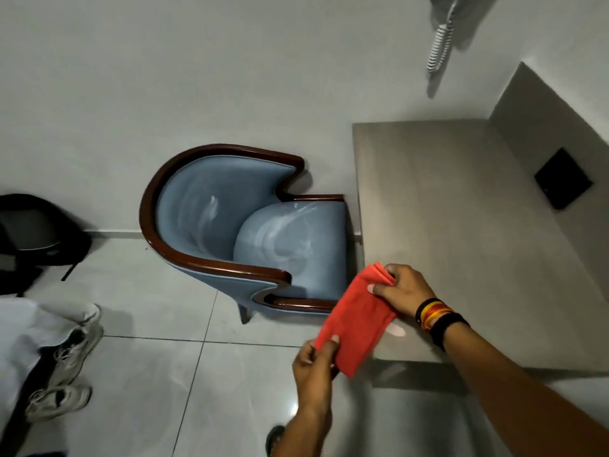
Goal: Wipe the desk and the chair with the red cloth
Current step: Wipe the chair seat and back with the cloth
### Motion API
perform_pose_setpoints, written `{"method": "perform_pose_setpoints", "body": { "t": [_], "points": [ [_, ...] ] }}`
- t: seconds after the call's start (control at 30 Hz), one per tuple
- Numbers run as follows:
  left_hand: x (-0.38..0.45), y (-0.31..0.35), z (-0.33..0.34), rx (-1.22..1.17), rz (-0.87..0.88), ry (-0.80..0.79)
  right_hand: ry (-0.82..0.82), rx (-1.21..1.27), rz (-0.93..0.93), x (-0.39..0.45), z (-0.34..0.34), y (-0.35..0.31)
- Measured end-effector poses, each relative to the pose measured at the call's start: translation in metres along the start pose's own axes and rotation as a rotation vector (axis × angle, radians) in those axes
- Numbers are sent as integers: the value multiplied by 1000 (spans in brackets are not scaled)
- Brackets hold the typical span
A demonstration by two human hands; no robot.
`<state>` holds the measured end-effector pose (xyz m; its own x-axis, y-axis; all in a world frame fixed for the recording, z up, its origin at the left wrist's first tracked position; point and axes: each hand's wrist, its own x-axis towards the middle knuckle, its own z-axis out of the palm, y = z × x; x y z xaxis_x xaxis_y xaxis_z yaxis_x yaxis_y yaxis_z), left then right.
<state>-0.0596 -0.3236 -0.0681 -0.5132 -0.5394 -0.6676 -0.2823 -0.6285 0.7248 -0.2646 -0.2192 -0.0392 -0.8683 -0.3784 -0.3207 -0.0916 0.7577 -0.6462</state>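
I have the red cloth (354, 319) stretched between both hands over the near left corner of the desk (461, 225), so it hangs partly above the desk edge and partly above the floor (164, 357). My right hand (400, 290) pinches the far end, where the folded layers fan out, and my left hand (313, 361) is closed on the near corner with the thumb on top; I judge I hold it taut like this to fold it into a flat pad before it goes down on a surface. The chair (237, 225) stands just left of the desk, its seat turned toward it, within easy reach once the desk is dealt with. The pale streaks on its blue seat and back could be glare or smears; I cannot tell which. My left fingers are hidden under the cloth, and the cloth covers the desk corner and part of the chair's near arm. A small whitish patch on the desk by my right wrist is too blurred to name. A coiled cord (440, 44) on the wall is cut off at the top, and the shoes (66, 367) at the left belong to someone mostly out of frame.
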Motion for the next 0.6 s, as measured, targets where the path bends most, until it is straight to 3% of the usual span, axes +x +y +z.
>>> {"method": "perform_pose_setpoints", "body": {
  "t": [0.23, 0.6],
  "points": [
    [107, 145, -46, 162, 112, 22, 140, 359, 130, 77, 71, -98],
    [271, 200, 11, 626, 59, 22, 395, 493, 328, 216, 101, -120]
  ]
}}
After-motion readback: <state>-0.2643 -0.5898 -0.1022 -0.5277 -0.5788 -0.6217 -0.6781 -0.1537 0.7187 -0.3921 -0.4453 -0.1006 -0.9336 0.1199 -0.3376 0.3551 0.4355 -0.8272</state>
